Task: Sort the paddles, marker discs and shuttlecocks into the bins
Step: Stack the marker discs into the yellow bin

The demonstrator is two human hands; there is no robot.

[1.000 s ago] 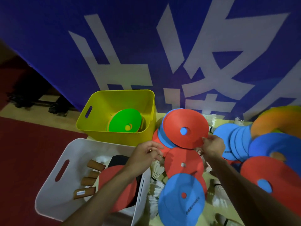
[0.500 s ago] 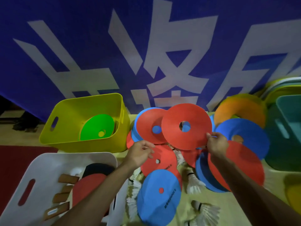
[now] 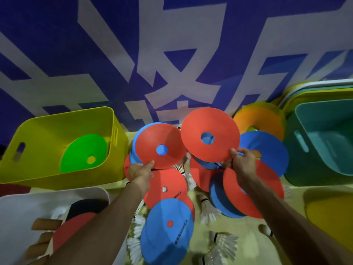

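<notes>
— So, where is the right hand (image 3: 241, 162)?
— Just right of the centre of the frame. Its thumb and fingers pinch the lower rim of a red marker disc (image 3: 219, 121), which is lifted and tilted above the pile.
— And the left hand (image 3: 140, 172)?
— Left of the centre, a little lower. It grips the bottom edge of a second red disc (image 3: 152, 142) (a blue one lies directly under it). The thumb is on top, and the other fingers go behind the edge, so I cannot tell how they lie.
— Where do the bins stand?
— The yellow bin (image 3: 57, 180) is at the middle left and holds one green disc (image 3: 84, 152). The white bin (image 3: 28, 199) is in the lower left corner, with paddles (image 3: 74, 228) inside: red and black faces, wooden handles to the left. The teal bin (image 3: 309, 169) is at the right edge.
— What is outside the bins?
— Many red and blue discs overlap between the two arms, and a blue disc (image 3: 166, 230) lies at the lower centre. White shuttlecocks (image 3: 209, 213) lie among them and at the bottom of the frame. An orange disc (image 3: 259, 115) shows behind the pile, near the teal bin.
</notes>
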